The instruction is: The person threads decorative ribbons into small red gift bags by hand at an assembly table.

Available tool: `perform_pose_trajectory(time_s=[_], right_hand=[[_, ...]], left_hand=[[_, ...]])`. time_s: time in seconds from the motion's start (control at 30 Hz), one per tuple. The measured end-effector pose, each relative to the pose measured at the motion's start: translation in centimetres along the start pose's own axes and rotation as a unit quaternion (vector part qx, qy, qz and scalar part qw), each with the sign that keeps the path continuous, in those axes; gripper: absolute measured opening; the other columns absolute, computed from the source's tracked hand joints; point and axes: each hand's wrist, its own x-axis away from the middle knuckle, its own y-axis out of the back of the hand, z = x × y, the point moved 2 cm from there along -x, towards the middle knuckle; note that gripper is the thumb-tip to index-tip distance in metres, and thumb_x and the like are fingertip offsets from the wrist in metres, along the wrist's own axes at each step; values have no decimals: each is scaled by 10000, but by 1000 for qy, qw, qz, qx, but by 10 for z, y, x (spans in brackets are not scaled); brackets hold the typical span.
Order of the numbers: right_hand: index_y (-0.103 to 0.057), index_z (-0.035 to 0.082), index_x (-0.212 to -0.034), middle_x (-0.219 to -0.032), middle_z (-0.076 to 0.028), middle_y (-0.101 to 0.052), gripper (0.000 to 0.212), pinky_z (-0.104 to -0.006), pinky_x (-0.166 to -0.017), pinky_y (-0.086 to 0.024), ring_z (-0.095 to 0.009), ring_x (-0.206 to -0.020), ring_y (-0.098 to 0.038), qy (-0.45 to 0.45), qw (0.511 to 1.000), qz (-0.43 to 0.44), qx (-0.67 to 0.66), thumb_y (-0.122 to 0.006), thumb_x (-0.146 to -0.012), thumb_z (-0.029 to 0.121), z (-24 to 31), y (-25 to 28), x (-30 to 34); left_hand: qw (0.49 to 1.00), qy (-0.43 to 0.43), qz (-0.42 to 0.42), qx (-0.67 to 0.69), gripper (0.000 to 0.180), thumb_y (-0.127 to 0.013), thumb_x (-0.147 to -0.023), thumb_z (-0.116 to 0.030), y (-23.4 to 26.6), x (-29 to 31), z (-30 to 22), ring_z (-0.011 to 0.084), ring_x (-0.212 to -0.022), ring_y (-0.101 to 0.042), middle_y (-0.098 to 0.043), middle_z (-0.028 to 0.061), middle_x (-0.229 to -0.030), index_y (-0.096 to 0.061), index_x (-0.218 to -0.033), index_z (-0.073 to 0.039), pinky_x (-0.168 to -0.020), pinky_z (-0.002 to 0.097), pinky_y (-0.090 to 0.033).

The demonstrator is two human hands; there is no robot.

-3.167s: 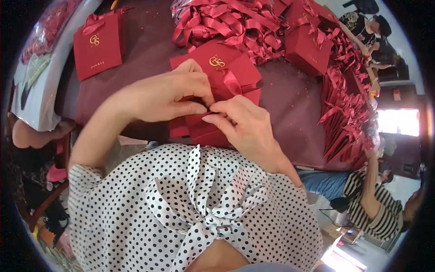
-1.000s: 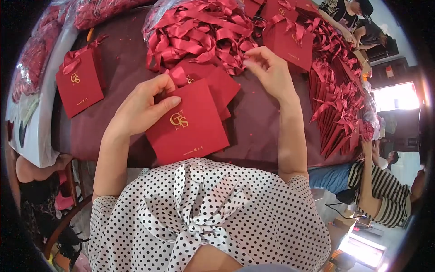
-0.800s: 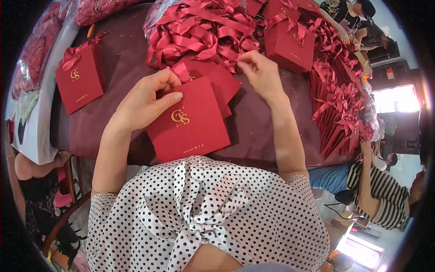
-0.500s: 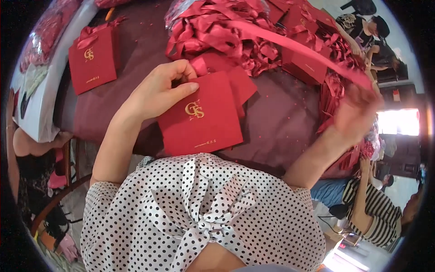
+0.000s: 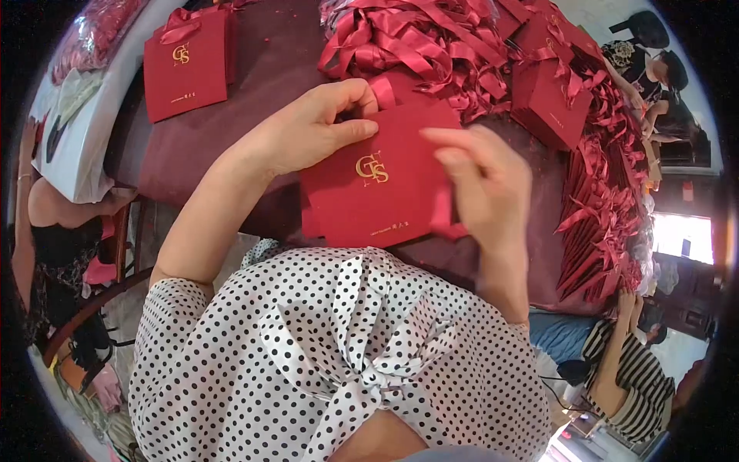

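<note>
My left hand is closed on the top edge of a red paper gift bag with a gold emblem, its thumb across the front. A loop of red satin ribbon shows beside its fingertips. My right hand is over the bag's right side, index finger and thumb pointing left, slightly blurred. Just below it dangles a loose stretch of pink-red ribbon. Whether the right fingers grip this ribbon is unclear. More red card shows behind the bag.
A finished-looking red bag with a bow stands at far left. Beyond my hands lies a heap of red ribbons. Red bags and a ribboned row of them line the right side. Other people sit at both sides.
My right hand has come in from the far right to the bag's right side. The long ribbon stretched out to it before no longer spans the heap. My left hand keeps its hold.
</note>
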Motion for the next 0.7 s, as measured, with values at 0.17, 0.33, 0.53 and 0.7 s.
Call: perform_pose_trajectory(time_s=[0.17, 0.33, 0.53, 0.7], right_hand=[[-629, 12, -1005, -797, -96, -621, 139, -272, -594, -474, -146, -648, -598, -70, 990, 14, -123, -605, -892, 89, -18, -25, 5], [-617, -14, -938, -813, -45, -645, 129, -236, -613, -485, -82, -709, -597, -111, 963, 12, -247, -650, -870, 90, -22, -27, 11], [-623, -19, -948, -866, -19, -603, 86, -181, -657, -441, -53, -753, -560, -95, 984, 32, -146, -637, -870, 13, -17, -25, 7], [-637, 3, -927, -820, 13, -597, 76, -168, -599, -401, -24, -685, -519, -119, 978, 9, -173, -658, -860, 34, -17, -29, 8]], left_hand=[[986, 52, 22, 156, 130, -608, -866, -62, -4, 1, -1, 32, -843, -481, -525, -51, -881, -551, -981, -37, -773, 182, -401], [957, 73, 138, 245, 193, -646, -842, -80, 1, 0, 4, 26, -930, -510, -558, -37, -962, -564, -1011, -37, -847, 175, -403], [956, 60, 135, 254, 182, -655, -846, -108, 2, -1, 9, 24, -882, -493, -536, -57, -939, -555, -990, -59, -804, 169, -392], [960, 54, 107, 253, 190, -665, -840, -120, -1, -4, 8, 22, -862, -485, -525, -61, -915, -553, -984, -65, -787, 167, -385]])
